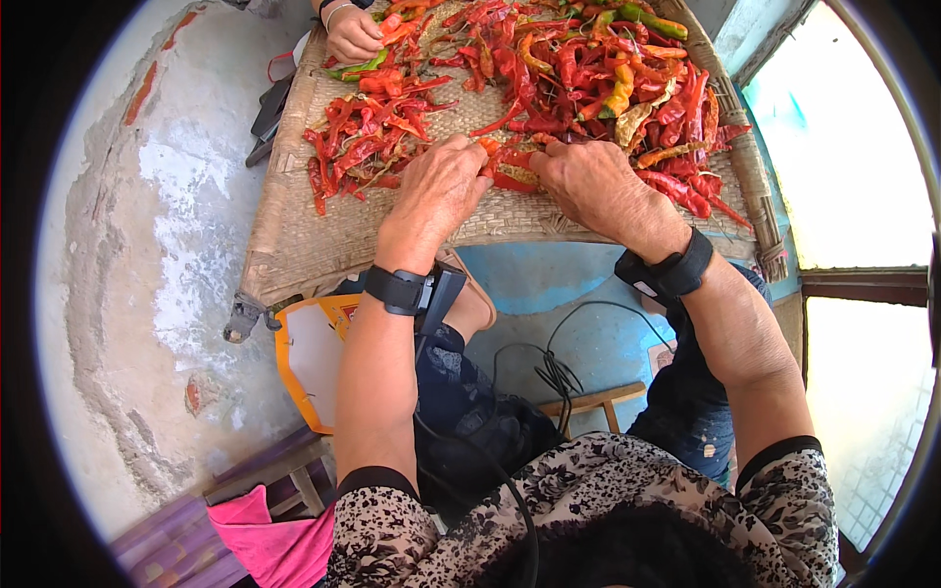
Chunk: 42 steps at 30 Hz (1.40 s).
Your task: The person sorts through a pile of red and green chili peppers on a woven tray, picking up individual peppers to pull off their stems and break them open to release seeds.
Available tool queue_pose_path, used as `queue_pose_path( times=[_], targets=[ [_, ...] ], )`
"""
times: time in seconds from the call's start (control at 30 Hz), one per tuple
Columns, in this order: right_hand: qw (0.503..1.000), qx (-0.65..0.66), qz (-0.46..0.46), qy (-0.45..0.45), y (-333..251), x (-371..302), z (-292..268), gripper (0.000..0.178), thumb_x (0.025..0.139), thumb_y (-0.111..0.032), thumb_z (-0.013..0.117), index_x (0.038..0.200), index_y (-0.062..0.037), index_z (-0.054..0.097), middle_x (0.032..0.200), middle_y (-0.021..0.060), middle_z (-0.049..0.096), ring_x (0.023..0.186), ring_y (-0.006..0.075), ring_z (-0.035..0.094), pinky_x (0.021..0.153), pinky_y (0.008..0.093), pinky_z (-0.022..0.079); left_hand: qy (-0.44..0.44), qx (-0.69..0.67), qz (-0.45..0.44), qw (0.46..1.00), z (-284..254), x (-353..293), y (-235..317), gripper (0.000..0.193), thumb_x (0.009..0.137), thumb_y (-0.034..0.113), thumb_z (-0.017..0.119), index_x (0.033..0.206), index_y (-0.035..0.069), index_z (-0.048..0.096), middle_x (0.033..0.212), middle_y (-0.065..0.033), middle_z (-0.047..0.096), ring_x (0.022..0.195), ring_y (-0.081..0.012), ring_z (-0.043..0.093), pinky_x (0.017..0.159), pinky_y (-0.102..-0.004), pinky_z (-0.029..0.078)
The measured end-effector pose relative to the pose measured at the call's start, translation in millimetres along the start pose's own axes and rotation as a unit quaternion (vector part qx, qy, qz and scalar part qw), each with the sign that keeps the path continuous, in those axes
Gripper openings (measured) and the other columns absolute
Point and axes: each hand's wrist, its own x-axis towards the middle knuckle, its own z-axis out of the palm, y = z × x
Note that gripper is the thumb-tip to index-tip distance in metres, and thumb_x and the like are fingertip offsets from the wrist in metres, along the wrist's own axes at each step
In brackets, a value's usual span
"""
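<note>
Here, over the woven mat (294,235), near side: left hand (438,186), fingers seemingly pinched on an orange-red pepper (488,146); right hand (600,184), finger closure hidden. Mat's far side: pepper heap (569,69), presumably spread for easy reach.

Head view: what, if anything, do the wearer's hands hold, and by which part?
Left hand seems to pinch a shiny orange-red pepper, gripped part hidden; right hand: cannot be told.

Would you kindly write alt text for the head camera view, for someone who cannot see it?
A person's left hand and right hand handle red peppers spread on a woven mat, while another person's hand is beside peppers at the upper left.
</note>
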Motion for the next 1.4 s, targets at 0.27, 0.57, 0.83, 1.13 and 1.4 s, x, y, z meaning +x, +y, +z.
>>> queue_pose_path(
  times=[0.27,0.57,0.83,1.13,1.4],
  targets=[
    [0.999,0.021,-0.006,0.026,4.4,-6.9,-1.6,0.018,0.082,-0.008,0.059,0.099,-0.0019,0.059,0.089,0.0138,0.065,0.073,0.0312,0.067,0.060,0.0397,0.055,-0.004,-0.012,-0.007,1.000,5.1,-1.0,-2.2,0.015,0.080,0.010,0.065,0.087,0.001,0.055,0.087,-0.0139,0.055,0.084,-0.0356,0.058,0.072,-0.0449,0.046],
    [0.999,0.018,-0.013,0.035,2.0,-7.3,-5.2,0.017,0.081,-0.007,0.059,0.097,-0.0002,0.059,0.090,0.0147,0.065,0.074,0.0311,0.067,0.060,0.0392,0.054,0.014,-0.032,-0.013,0.999,6.9,-1.1,-9.2,0.015,0.075,0.005,0.061,0.082,0.001,0.048,0.076,-0.0168,0.055,0.073,-0.0379,0.056,0.065,-0.0451,0.043],
    [1.000,0.009,-0.012,0.022,2.3,-6.4,-2.7,0.021,0.081,-0.006,0.060,0.101,0.0006,0.057,0.090,0.0153,0.065,0.074,0.0312,0.067,0.060,0.0383,0.054,0.086,-0.007,-0.184,0.979,-44.0,-17.3,-32.7,0.016,0.078,0.011,0.062,0.081,0.004,0.048,0.075,-0.0174,0.060,0.073,-0.0363,0.060,0.062,-0.0443,0.045],
    [0.998,0.018,-0.028,0.049,-0.9,-3.3,1.1,0.021,0.081,-0.007,0.060,0.100,-0.0008,0.057,0.091,0.0148,0.064,0.076,0.0307,0.067,0.061,0.0389,0.054,0.120,0.101,-0.122,0.980,-40.1,-17.7,-27.8,0.030,0.085,0.018,0.064,0.111,0.005,0.057,0.102,-0.0154,0.061,0.097,-0.0337,0.060,0.079,-0.0429,0.049],
    [0.998,0.027,-0.039,0.050,-5.5,-7.4,-6.1,0.020,0.077,-0.006,0.061,0.097,-0.0010,0.060,0.089,0.0145,0.065,0.076,0.0300,0.068,0.063,0.0374,0.056,0.008,0.154,-0.037,0.987,25.8,22.5,8.7,0.027,0.082,0.002,0.059,0.109,0.007,0.061,0.104,-0.0142,0.059,0.098,-0.0319,0.060,0.081,-0.0415,0.052]
  ],
)
